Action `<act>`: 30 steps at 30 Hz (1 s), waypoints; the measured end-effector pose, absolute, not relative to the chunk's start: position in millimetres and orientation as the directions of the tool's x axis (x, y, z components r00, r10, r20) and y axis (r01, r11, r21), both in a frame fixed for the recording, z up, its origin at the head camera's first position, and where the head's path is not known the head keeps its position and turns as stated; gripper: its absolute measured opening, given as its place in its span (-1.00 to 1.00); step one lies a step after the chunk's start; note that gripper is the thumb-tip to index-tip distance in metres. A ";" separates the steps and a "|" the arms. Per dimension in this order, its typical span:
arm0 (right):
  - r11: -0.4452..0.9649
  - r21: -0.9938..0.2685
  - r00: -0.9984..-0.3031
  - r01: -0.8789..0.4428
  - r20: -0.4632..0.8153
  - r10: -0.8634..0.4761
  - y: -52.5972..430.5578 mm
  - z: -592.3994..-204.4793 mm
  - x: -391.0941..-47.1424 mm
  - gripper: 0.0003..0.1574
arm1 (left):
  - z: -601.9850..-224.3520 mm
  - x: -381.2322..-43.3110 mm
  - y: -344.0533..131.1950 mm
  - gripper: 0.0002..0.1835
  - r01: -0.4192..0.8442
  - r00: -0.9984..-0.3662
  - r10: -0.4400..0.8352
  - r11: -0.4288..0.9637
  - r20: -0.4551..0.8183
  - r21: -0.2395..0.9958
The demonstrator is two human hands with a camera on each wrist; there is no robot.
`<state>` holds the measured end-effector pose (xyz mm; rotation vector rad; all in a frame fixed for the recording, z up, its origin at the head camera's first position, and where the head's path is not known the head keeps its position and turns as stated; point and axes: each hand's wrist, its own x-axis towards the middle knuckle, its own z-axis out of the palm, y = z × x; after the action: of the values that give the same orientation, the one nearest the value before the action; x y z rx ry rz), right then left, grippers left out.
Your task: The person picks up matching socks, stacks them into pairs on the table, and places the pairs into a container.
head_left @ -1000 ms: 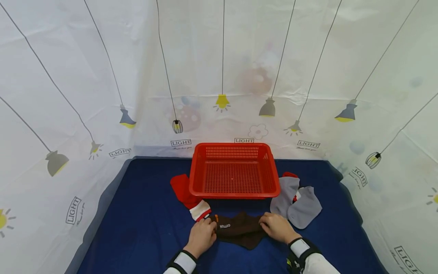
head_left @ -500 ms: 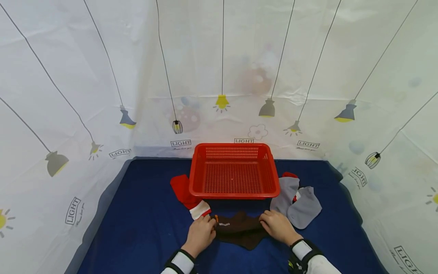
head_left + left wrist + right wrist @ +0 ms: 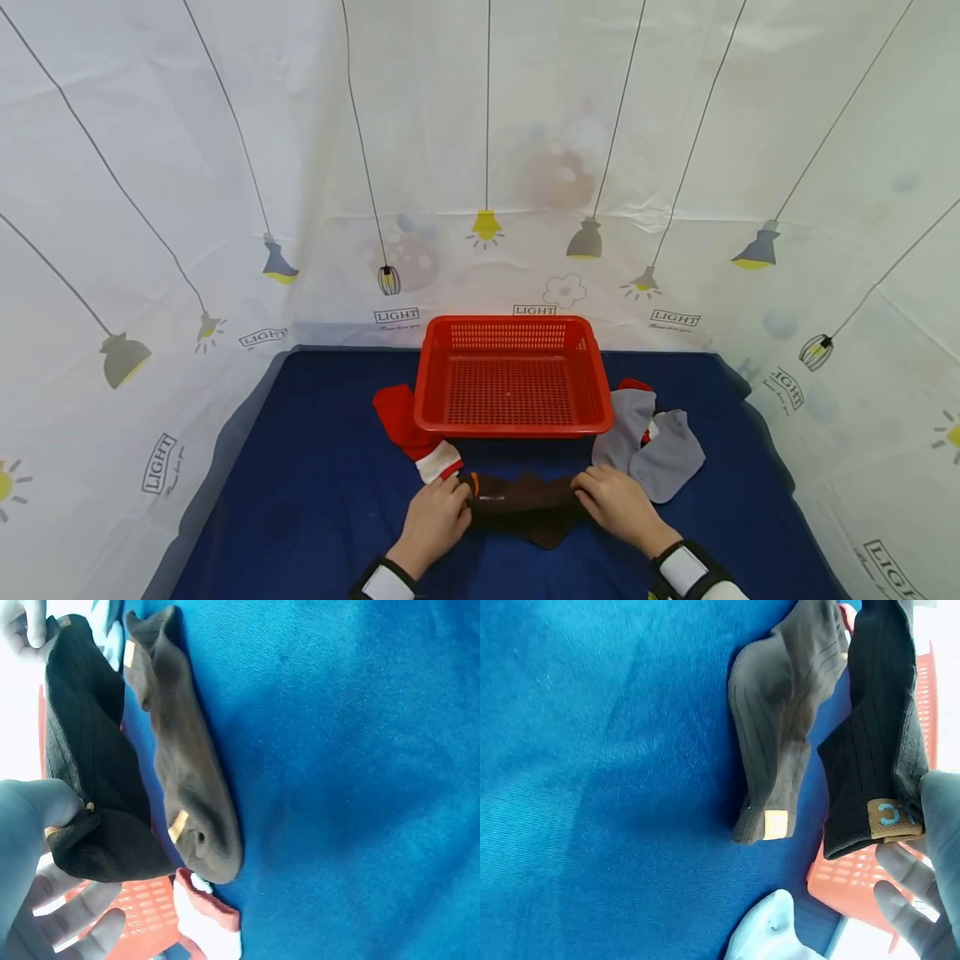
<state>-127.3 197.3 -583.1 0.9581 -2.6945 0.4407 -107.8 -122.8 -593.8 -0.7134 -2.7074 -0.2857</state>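
Your left hand (image 3: 435, 515) and right hand (image 3: 618, 507) each pinched, with the fingers, one end of the upper sock (image 3: 94, 742), raised above the lower sock (image 3: 189, 742), which lay on the counter (image 3: 300, 517). Level ends and light, even tension were judged best for keeping the knit flat. The red sock (image 3: 403, 418) lay just beside your left hand, the grey socks (image 3: 670, 458) near your right, the basket (image 3: 513, 431) beyond; wider room lay leftward.

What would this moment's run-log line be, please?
left hand: pinches raised brown sock; right hand: pinches its other end; second brown sock: on blue cloth; red basket: beyond
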 end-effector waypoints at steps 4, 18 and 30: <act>0.747 -0.229 -0.774 -0.624 0.313 -0.551 197.6 -576.2 -116.1 -0.88 | -588.1 -100.2 -123.1 -0.82 0.520 -0.822 0.457 0.846 0.341 0.120; 0.757 -0.379 -0.841 -0.531 0.128 -0.526 199.8 -587.7 -111.6 -0.97 | -595.9 -94.2 -124.1 -0.87 0.513 -0.857 0.475 0.824 0.201 0.241; 0.787 -0.394 -0.871 -0.475 0.083 -0.484 194.9 -597.6 -145.8 -0.96 | -609.5 -123.4 -119.0 -0.88 0.464 -0.869 0.408 0.869 0.280 0.175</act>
<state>-145.8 194.9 -597.6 0.8020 -2.9907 0.6498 -123.4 -119.0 -609.5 -0.6643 -2.8075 -0.3481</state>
